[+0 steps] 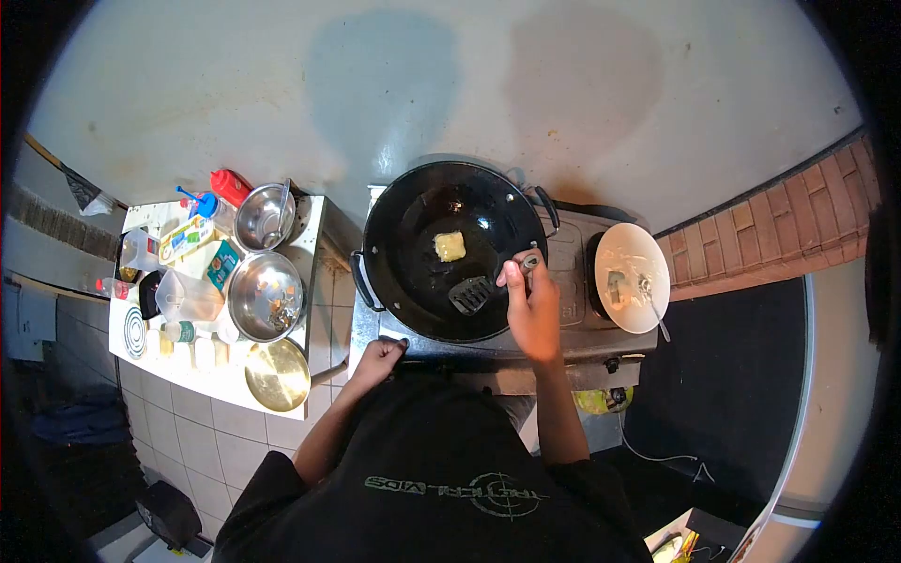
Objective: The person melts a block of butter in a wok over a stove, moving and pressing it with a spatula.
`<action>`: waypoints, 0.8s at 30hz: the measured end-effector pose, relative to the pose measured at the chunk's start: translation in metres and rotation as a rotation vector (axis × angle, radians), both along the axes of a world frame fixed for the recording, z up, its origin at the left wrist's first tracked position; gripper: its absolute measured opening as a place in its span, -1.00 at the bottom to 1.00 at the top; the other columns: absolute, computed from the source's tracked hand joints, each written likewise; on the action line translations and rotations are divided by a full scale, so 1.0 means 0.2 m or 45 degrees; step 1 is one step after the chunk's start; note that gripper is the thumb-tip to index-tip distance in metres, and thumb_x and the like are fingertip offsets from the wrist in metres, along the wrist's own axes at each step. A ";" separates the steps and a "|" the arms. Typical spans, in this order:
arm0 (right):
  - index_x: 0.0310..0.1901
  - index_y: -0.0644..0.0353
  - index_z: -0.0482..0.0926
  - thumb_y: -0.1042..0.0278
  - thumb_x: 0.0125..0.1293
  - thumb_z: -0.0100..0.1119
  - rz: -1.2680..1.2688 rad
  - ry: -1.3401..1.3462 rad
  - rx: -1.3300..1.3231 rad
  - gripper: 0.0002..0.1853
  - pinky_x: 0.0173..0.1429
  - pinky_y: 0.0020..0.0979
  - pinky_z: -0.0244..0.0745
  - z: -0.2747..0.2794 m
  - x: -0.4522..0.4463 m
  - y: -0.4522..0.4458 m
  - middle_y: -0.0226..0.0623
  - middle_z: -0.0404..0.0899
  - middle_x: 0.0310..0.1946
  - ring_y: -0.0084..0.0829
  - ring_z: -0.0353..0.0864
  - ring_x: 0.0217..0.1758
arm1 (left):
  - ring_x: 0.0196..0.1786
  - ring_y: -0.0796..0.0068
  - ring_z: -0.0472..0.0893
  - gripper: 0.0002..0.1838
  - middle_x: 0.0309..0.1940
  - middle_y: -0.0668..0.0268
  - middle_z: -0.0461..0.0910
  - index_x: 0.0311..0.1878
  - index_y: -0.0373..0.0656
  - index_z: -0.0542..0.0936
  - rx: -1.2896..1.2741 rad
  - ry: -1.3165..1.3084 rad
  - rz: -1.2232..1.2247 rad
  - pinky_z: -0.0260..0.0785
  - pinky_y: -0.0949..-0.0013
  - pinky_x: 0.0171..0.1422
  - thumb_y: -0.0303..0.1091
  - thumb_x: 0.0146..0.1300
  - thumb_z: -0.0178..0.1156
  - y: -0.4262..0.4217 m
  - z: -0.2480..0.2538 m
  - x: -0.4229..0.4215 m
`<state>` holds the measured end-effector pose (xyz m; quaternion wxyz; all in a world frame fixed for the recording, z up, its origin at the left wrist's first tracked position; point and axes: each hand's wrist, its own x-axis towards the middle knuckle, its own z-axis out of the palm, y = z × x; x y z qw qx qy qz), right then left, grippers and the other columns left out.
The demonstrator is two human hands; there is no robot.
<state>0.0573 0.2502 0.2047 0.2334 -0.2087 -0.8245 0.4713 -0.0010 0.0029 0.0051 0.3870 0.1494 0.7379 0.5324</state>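
My right hand [534, 317] is closed around the handle of a black slotted spatula [471, 295], whose head is low inside a large black wok [394, 281]. A pale yellow, square piece of food [450, 247] lies in the wok, a little beyond the spatula head and apart from it. My left hand [379, 360] is closed at the front edge of the stove [441, 351], its fingers on what looks like a dark stove knob [403, 344]. The wok sits on the stove with a loop handle at each side.
A cream bowl [634, 253] with a spoon and residue stands on the stove's right. On the white side table [272, 399] are metal bowls [266, 298], a golden plate [278, 375], a red squeeze bottle [229, 186] and several containers. A wall [253, 103] rises behind the wok.
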 end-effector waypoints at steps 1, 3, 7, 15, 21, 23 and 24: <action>-0.22 0.25 0.39 0.31 0.45 0.01 -0.002 0.045 -0.004 -0.82 -0.25 -0.39 0.44 -0.01 0.00 0.00 -0.22 0.56 -0.49 -0.36 0.59 -0.40 | -0.75 0.65 0.25 -0.38 -0.84 0.45 0.24 -0.76 -0.18 0.26 -0.017 -0.008 -0.002 0.10 0.38 -0.61 -0.06 0.41 0.11 0.00 0.00 0.00; -0.22 0.25 0.39 0.30 0.45 0.02 -0.011 0.094 -0.009 -0.82 -0.25 -0.39 0.44 -0.01 0.00 0.00 -0.22 0.55 -0.49 -0.36 0.59 -0.40 | -0.74 0.66 0.23 -0.37 -0.84 0.46 0.23 -0.76 -0.18 0.26 -0.016 -0.017 -0.003 0.09 0.38 -0.60 -0.06 0.40 0.11 0.00 0.02 0.00; -0.22 0.26 0.39 0.29 0.45 0.01 -0.016 0.166 -0.066 -0.81 -0.23 -0.39 0.45 0.02 0.01 0.00 -0.21 0.56 -0.49 -0.35 0.59 -0.40 | -0.71 0.69 0.17 -0.37 -0.83 0.48 0.20 -0.77 -0.18 0.24 -0.001 0.036 -0.024 0.04 0.37 -0.60 -0.06 0.41 0.11 0.00 0.00 -0.01; -0.20 0.26 0.39 0.29 0.46 0.01 0.001 0.043 -0.066 -0.81 -0.21 -0.38 0.45 -0.01 0.03 0.00 -0.20 0.56 -0.48 -0.35 0.60 -0.37 | -0.67 0.69 0.10 -0.37 -0.81 0.52 0.14 -0.76 -0.16 0.19 -0.015 0.001 -0.030 -0.02 0.36 -0.59 -0.10 0.42 0.10 0.00 0.00 0.00; -0.19 0.26 0.38 0.29 0.45 0.02 -0.012 0.173 -0.058 -0.81 -0.22 -0.37 0.45 0.01 0.05 0.00 -0.18 0.55 -0.48 -0.34 0.60 -0.37 | -0.66 0.69 0.09 -0.38 -0.80 0.53 0.12 -0.75 -0.16 0.17 0.030 0.045 -0.018 -0.02 0.35 -0.58 -0.11 0.42 0.10 0.00 -0.03 0.00; -0.20 0.26 0.38 0.30 0.45 0.02 0.002 0.085 0.015 -0.82 -0.21 -0.37 0.45 0.02 0.05 0.00 -0.18 0.55 -0.47 -0.34 0.61 -0.37 | -0.66 0.69 0.10 -0.38 -0.80 0.53 0.13 -0.75 -0.17 0.18 0.013 0.018 -0.002 -0.01 0.35 -0.58 -0.12 0.41 0.10 0.00 -0.04 0.00; -0.20 0.26 0.38 0.30 0.45 0.02 0.013 0.083 0.018 -0.82 -0.21 -0.37 0.45 0.03 0.05 0.00 -0.18 0.55 -0.47 -0.34 0.61 -0.37 | -0.66 0.69 0.11 -0.39 -0.81 0.52 0.14 -0.75 -0.18 0.19 0.030 0.045 -0.002 0.00 0.35 -0.57 -0.13 0.41 0.10 0.00 -0.04 0.00</action>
